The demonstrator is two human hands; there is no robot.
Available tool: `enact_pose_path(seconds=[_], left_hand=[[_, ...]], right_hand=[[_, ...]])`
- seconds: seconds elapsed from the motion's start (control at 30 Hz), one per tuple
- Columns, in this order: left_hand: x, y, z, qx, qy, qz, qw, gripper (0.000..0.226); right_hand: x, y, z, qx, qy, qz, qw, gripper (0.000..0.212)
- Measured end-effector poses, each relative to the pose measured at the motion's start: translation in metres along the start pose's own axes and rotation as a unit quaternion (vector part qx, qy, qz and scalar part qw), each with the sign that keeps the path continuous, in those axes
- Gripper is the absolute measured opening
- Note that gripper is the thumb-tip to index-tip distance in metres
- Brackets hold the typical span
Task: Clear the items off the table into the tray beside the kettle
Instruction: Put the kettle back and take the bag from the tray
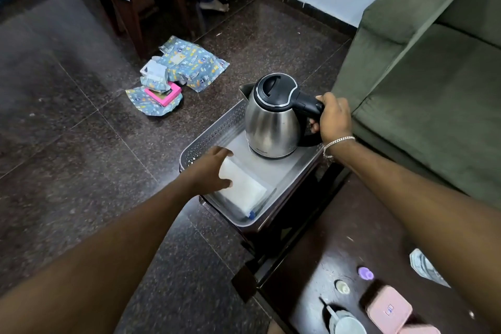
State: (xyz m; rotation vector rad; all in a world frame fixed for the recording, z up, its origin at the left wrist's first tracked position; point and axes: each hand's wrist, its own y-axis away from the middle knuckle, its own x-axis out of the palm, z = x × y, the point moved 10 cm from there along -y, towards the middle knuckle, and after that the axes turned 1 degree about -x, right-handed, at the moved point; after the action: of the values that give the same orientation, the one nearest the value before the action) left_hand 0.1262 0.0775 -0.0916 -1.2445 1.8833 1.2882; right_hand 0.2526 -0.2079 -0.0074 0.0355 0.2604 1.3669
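Steel kettle (pixel 273 119) steadied while a white packet (pixel 242 187) goes into the tray (pixel 214 133)

Right hand (pixel 334 116) is clenched around the kettle's handle; left hand (pixel 210 171) grasps the packet, which lies beyond its fingertips on the tray floor (kettle just past it). Best to press the packet flat before letting go, keeping the kettle upright; small items wait on the table (pixel 339 252)

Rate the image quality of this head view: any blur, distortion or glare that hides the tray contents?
Head view: motion blur smears both forearms and the table items bottom right; the wide lens bends the sofa and floor lines at the edges; soft highlights sit on the kettle and on the clear-wrapped white packet under the left hand, but the tray stays readable.
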Motion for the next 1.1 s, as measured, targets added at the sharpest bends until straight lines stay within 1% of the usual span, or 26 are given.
enact_pose_path(seconds=[0.07,0.17,0.27,0.37,0.43,0.53,0.57,0.63,0.67,0.73,0.77,0.83,0.87,0.93,0.97,1.03,1.1], left_hand=[[0.007,-0.003,0.002,-0.009,-0.02,0.023,0.999,0.092],[0.019,-0.004,0.005,-0.025,-0.068,0.068,0.995,0.111],[0.029,-0.004,0.008,-0.022,-0.115,0.112,0.987,0.127],[0.036,-0.004,0.004,0.004,-0.161,0.127,0.979,0.13],[0.038,-0.004,0.0,0.023,-0.194,0.12,0.973,0.12],[0.039,-0.001,-0.01,0.053,-0.253,0.093,0.962,0.09],[0.039,-0.001,-0.013,0.062,-0.267,0.083,0.958,0.079],[0.036,0.0,-0.021,0.076,-0.278,0.06,0.956,0.054],[0.034,-0.001,-0.025,0.084,-0.271,0.047,0.958,0.044],[0.026,-0.001,-0.032,0.097,-0.23,0.014,0.968,0.03],[0.02,-0.001,-0.035,0.101,-0.195,-0.003,0.976,0.026],[0.007,0.002,-0.038,0.087,-0.101,-0.033,0.99,0.018],[0.0,0.005,-0.038,0.073,-0.046,-0.045,0.995,0.019],[-0.021,0.012,-0.041,0.048,0.066,-0.078,0.994,0.023],[-0.033,0.017,-0.046,0.041,0.118,-0.096,0.987,0.02],[-0.053,0.025,-0.063,0.039,0.225,-0.112,0.967,0.017],[-0.064,0.034,-0.09,0.052,0.316,-0.111,0.941,0.014]], right_hand=[[0.003,-0.002,-0.005,-0.001,-0.003,0.006,1.0,0.029],[0.006,-0.003,-0.011,-0.008,0.003,0.014,1.0,0.031],[0.008,-0.003,-0.014,-0.006,0.013,0.027,1.0,0.034],[0.008,-0.002,-0.011,-0.013,0.023,0.041,0.999,0.038],[0.007,0.0,-0.012,-0.014,0.04,0.05,0.998,0.044],[-0.001,0.005,-0.013,-0.024,0.115,0.056,0.991,0.056],[-0.006,0.008,-0.013,-0.032,0.134,0.052,0.989,0.057],[-0.014,0.016,-0.016,-0.04,0.135,0.05,0.989,0.05],[-0.018,0.021,-0.017,-0.046,0.13,0.051,0.989,0.042],[-0.025,0.031,-0.014,-0.081,0.139,0.05,0.986,0.028],[-0.03,0.035,-0.011,-0.104,0.147,0.042,0.983,0.026],[-0.047,0.046,-0.004,-0.136,0.158,0.006,0.978,0.03],[-0.057,0.052,0.0,-0.145,0.158,-0.021,0.976,0.032],[-0.075,0.066,0.005,-0.156,0.139,-0.061,0.976,0.034],[-0.081,0.073,0.005,-0.146,0.117,-0.058,0.981,0.035],[-0.075,0.093,-0.001,-0.089,0.069,0.006,0.994,0.044],[-0.06,0.123,-0.004,-0.056,0.075,0.09,0.991,0.056]])
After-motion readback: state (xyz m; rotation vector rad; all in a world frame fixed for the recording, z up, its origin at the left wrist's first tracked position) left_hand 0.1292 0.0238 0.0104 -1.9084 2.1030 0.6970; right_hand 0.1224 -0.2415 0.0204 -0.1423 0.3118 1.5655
